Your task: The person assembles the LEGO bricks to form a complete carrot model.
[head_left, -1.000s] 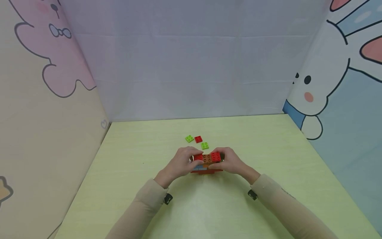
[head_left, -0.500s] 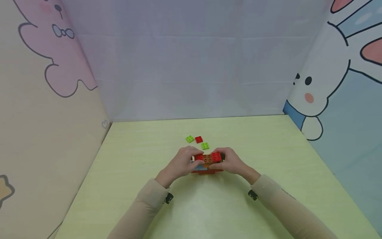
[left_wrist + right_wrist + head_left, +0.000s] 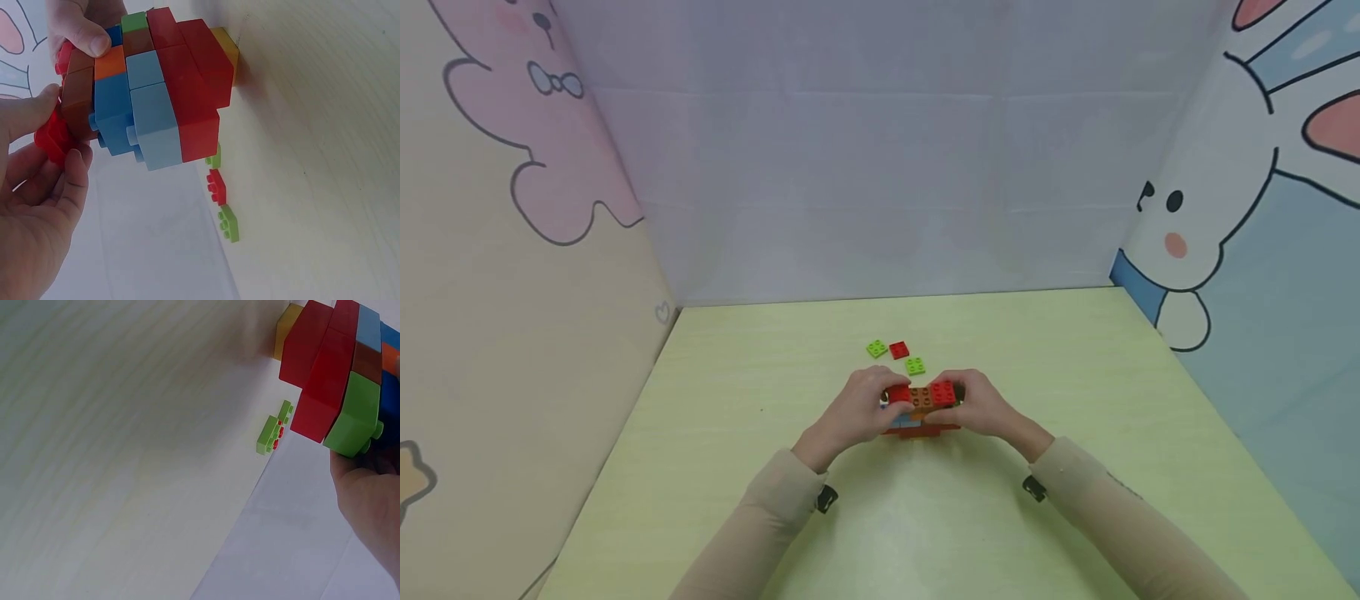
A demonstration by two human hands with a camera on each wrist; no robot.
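Bricks in several colours form one stack [image 3: 921, 400], widest near the bottom. My left hand [image 3: 856, 407] pinches a red brick [image 3: 55, 136] at the left end of the brown top row. It sits right against the brown brick [image 3: 79, 103] in the left wrist view. From the other side my right hand [image 3: 983, 408] grips the stack, its thumb lying by the orange brick [image 3: 110, 64]. A second red brick [image 3: 942, 392] is on top at the right end. Light blue [image 3: 152, 115], red and green [image 3: 354, 415] bricks make up the lower rows; yellow [image 3: 225, 53] is at the bottom.
Behind the stack on the pale table [image 3: 760, 350] lie two light green bricks [image 3: 877, 348] and a loose red brick [image 3: 898, 350]. A plain cloth [image 3: 880, 167] stands at the table's back edge, with cartoon-printed panels at both sides.
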